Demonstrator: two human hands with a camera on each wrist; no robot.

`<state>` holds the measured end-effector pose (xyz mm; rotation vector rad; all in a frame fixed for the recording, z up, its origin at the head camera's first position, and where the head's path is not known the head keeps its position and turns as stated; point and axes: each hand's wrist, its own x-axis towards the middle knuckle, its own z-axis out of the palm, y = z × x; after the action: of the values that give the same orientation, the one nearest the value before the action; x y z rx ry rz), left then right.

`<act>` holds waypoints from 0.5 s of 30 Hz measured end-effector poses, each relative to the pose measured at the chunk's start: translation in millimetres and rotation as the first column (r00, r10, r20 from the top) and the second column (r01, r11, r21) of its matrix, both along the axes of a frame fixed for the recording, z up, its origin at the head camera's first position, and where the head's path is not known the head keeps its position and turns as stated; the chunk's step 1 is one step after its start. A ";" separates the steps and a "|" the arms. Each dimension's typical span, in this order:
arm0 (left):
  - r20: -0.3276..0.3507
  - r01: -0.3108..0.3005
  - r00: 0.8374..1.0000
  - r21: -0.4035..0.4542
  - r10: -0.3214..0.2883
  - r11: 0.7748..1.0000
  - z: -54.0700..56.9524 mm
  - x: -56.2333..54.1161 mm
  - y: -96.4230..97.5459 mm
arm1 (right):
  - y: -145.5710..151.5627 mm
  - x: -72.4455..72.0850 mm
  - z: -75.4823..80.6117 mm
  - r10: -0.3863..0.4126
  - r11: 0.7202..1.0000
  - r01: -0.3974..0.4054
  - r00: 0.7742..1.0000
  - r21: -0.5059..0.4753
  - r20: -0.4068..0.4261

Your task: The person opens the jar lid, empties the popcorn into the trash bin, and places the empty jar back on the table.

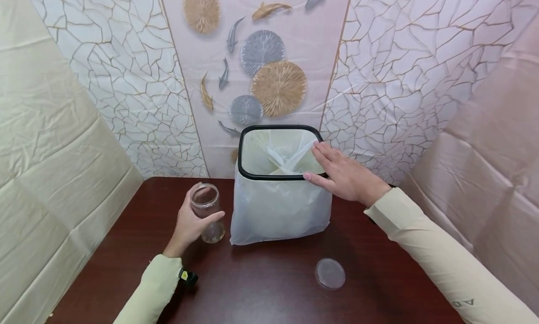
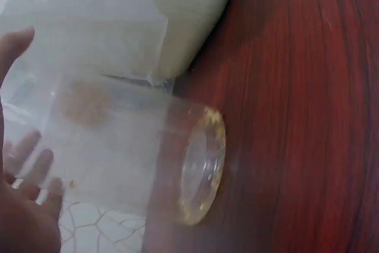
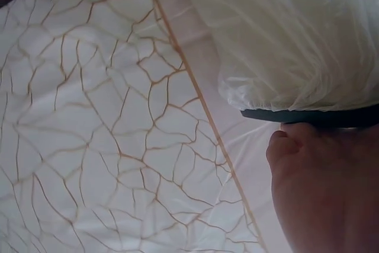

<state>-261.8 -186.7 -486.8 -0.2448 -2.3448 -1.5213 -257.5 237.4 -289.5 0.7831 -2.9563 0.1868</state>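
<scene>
A clear, lidless plastic jar (image 1: 214, 232) is gripped in my left hand (image 1: 187, 225), thumb on the near side and fingers around the back. Yellowish crumbs cling around the jar's base (image 2: 204, 167) in the left wrist view. To its right stands a pale bin (image 2: 204, 4) lined with a white plastic bag (image 1: 280, 211), held at the top by a black rim ring (image 1: 280, 177). My right hand (image 1: 347, 174) rests on the ring's right side with its fingers extended, holding nothing. In the right wrist view, knuckles sit right at the black rim (image 3: 296, 115).
A round clear lid (image 1: 330, 274) lies on the dark red-brown table (image 1: 261, 286), in front of the bin and to the right. Behind the table hangs a patterned cloth backdrop (image 1: 139, 80). Beige cloth (image 1: 50, 174) hangs at both sides.
</scene>
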 end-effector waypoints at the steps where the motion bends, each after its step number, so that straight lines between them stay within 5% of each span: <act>1: 0.030 -0.001 1.000 -0.037 0.002 0.999 1.5 1.2 -2.1 | 0.4 0.6 0.6 -0.008 1.000 0.008 1.000 -0.011 0.006; 5: 0.103 0.043 0.994 -0.170 -0.025 0.985 7.5 8.2 -12.0 | 3.0 3.6 3.8 -0.028 0.997 0.031 0.999 -0.069 0.045; 8: 0.043 0.048 0.998 -0.290 -0.038 0.956 10.7 15.7 -21.9 | 8.1 7.2 6.1 -0.025 0.992 0.033 0.998 -0.123 0.063; 12: -0.089 0.003 0.995 -0.461 -0.050 0.887 15.6 26.7 -36.5 | 22.6 17.0 8.2 -0.063 0.983 0.071 0.997 -0.170 0.055; 15: -0.121 -0.035 0.992 -0.572 -0.043 0.820 19.8 35.4 -46.8 | 36.6 26.9 6.3 -0.106 0.980 0.105 0.994 -0.170 0.008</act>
<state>-226.4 -233.5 -467.0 -0.4737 -2.6315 -0.7216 -230.6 274.0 -283.1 0.6029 -2.9211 0.4255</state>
